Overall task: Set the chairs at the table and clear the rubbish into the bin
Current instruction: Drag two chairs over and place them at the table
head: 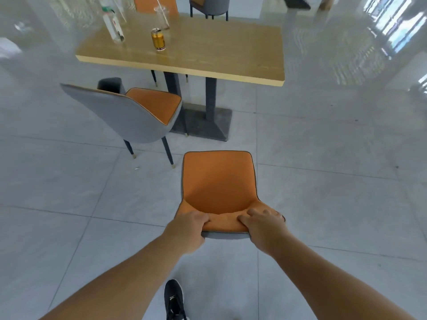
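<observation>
Far ahead of the left hand, on the left end of the rectangular light-wood table top (208, 54), a clear plastic bottle (112, 25) leans beside an upright gold drinks can (158, 40), with a clear plastic cup holding a straw (162, 16) just behind the can. Nearer, ahead and to the left of the left hand, a chair with a grey shell back and orange padded seat (129, 114) stands at the table's near left side, its seat turned toward the dark table pedestal (209, 121).

The left hand (187, 229) is closed over the left corner of the top edge of the backrest of a second orange-seated, grey-backed chair (218, 181), fingers curled over onto the orange padding. The right hand (263, 225) grips the right corner of the same edge in the same way. This chair stands on the pale grey tiled floor (323, 181) directly in front of both hands, short of the table and well apart from its near edge.

Below and between the forearms, a black shoe (173, 301) rests on the tiles.
</observation>
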Action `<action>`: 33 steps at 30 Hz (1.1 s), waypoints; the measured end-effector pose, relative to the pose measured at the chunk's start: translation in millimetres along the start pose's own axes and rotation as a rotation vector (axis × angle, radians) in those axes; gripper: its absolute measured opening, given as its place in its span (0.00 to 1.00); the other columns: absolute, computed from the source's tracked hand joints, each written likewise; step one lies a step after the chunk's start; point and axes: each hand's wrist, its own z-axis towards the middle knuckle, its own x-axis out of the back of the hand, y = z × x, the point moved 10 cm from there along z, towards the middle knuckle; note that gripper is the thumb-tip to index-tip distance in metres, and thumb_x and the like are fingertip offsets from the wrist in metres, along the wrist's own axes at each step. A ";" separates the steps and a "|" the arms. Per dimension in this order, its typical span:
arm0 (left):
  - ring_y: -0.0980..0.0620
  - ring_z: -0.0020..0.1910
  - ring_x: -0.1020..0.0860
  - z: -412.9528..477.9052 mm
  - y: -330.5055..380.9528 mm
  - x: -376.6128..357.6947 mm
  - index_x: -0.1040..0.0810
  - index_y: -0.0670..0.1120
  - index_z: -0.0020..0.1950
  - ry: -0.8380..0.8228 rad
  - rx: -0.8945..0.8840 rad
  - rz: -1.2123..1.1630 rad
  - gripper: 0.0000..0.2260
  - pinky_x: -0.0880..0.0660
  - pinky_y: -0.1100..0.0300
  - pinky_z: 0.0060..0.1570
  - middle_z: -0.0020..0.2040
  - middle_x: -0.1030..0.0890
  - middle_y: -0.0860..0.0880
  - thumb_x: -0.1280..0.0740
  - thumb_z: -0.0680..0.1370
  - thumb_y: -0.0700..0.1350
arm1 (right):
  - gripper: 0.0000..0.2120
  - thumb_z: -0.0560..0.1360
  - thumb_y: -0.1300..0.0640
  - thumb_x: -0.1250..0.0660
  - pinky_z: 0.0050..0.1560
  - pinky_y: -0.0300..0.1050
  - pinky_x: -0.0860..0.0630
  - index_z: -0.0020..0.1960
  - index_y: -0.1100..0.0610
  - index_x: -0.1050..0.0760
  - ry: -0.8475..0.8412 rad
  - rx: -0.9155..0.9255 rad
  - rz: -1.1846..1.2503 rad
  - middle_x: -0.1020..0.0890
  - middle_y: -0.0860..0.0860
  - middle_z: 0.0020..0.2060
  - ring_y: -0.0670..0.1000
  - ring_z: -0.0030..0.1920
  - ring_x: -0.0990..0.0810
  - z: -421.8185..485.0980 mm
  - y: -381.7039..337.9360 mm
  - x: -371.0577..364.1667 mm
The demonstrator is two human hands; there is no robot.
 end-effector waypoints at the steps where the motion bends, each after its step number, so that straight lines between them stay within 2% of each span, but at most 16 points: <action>1: 0.46 0.59 0.23 4.9 -8.8 9.1 0.28 0.61 0.71 0.028 0.008 -0.005 0.24 0.22 0.50 0.54 0.63 0.22 0.54 0.31 0.77 0.46 | 0.19 0.80 0.55 0.35 0.55 0.65 0.22 0.69 0.43 0.31 0.012 0.012 0.001 0.25 0.49 0.58 0.59 0.59 0.24 9.6 -5.1 7.8; 4: 0.46 0.57 0.22 27.4 -36.6 37.5 0.25 0.58 0.68 0.051 0.021 0.010 0.20 0.22 0.52 0.53 0.61 0.21 0.52 0.30 0.77 0.46 | 0.20 0.79 0.55 0.34 0.55 0.64 0.22 0.69 0.42 0.30 0.030 0.020 0.011 0.25 0.48 0.56 0.58 0.59 0.24 44.5 -18.3 35.3; 7: 0.46 0.57 0.22 57.3 -66.1 67.2 0.25 0.56 0.69 0.032 0.002 0.023 0.20 0.21 0.48 0.56 0.62 0.21 0.50 0.31 0.77 0.46 | 0.19 0.80 0.54 0.34 0.55 0.63 0.21 0.69 0.42 0.29 0.054 0.015 0.017 0.25 0.49 0.55 0.57 0.58 0.23 83.3 -27.2 64.6; 13: 0.48 0.55 0.22 129.3 -116.5 131.8 0.25 0.57 0.68 0.053 -0.073 0.048 0.18 0.20 0.49 0.54 0.60 0.21 0.51 0.31 0.78 0.49 | 0.17 0.81 0.52 0.35 0.56 0.62 0.20 0.69 0.42 0.29 0.078 -0.016 0.056 0.23 0.48 0.56 0.56 0.56 0.22 160.6 -32.8 122.0; 17: 0.47 0.57 0.23 184.5 -139.7 168.8 0.25 0.56 0.68 0.040 -0.112 0.061 0.18 0.21 0.47 0.56 0.62 0.22 0.50 0.31 0.78 0.47 | 0.16 0.81 0.52 0.36 0.54 0.60 0.19 0.67 0.42 0.28 0.111 -0.048 0.063 0.21 0.46 0.55 0.54 0.54 0.21 209.2 -23.2 162.5; 23: 0.48 0.63 0.26 272.1 -159.3 221.3 0.27 0.58 0.71 0.017 -0.150 0.058 0.22 0.23 0.45 0.59 0.63 0.24 0.52 0.31 0.77 0.46 | 0.15 0.80 0.53 0.35 0.52 0.60 0.20 0.65 0.42 0.27 0.130 -0.107 0.087 0.23 0.47 0.51 0.55 0.53 0.21 284.0 9.1 213.6; 27: 0.49 0.62 0.26 327.4 -166.5 255.2 0.27 0.58 0.71 0.022 -0.164 0.047 0.22 0.23 0.47 0.59 0.62 0.23 0.52 0.31 0.77 0.45 | 0.14 0.79 0.52 0.35 0.50 0.59 0.21 0.64 0.42 0.27 0.162 -0.121 0.101 0.23 0.47 0.51 0.56 0.54 0.21 331.0 32.5 244.6; 30: 0.49 0.58 0.25 359.5 -160.0 275.9 0.27 0.59 0.69 0.024 -0.200 0.061 0.21 0.23 0.51 0.54 0.59 0.24 0.51 0.31 0.77 0.47 | 0.13 0.79 0.52 0.35 0.51 0.58 0.21 0.63 0.42 0.26 0.186 -0.119 0.103 0.23 0.46 0.51 0.55 0.52 0.21 355.9 56.0 264.9; 33: 0.48 0.58 0.25 371.0 -148.0 280.9 0.28 0.59 0.71 -0.015 -0.228 0.076 0.23 0.22 0.49 0.54 0.59 0.24 0.51 0.30 0.76 0.50 | 0.13 0.79 0.51 0.35 0.52 0.57 0.22 0.62 0.42 0.26 0.168 -0.124 0.100 0.22 0.46 0.54 0.54 0.53 0.21 362.0 75.8 270.0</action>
